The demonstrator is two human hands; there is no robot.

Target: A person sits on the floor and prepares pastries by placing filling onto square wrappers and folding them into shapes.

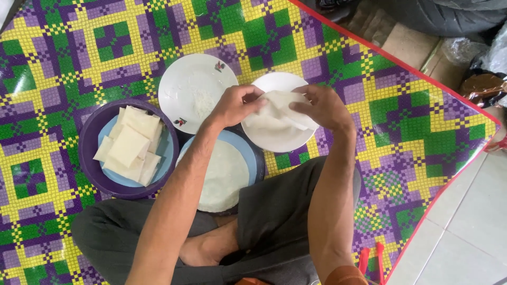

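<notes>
Soft white wrapper (280, 103), half-folded

Woven mat (369, 105): plastic-looking strips in a fine check of yellow, green and purple, slight sheen, red bound edge at 3 o'clock.

Wrapper sheet (280, 105) pinched between left hand (235, 105) and right hand (325, 108): thin, pale, matt, pliable, soft creases.

White plate (274, 137) under it: smooth, glazed-looking.

Second white plate (182, 87) at 11 o'clock: glossy, small printed motifs on the rim, powdery dusting on its face.

Purple bowl (90, 158) at 9 o'clock: smooth plastic, dull shine.

Folded pieces (129, 148) inside: off-white, matt, flat.

Round sheet stack (224, 174) at 6 o'clock: translucent white, faintly grainy.

Trousers (274, 211): dark grey cloth, matt.

Floor tiles (470, 227) at 4 o'clock: pale, smooth.
</notes>
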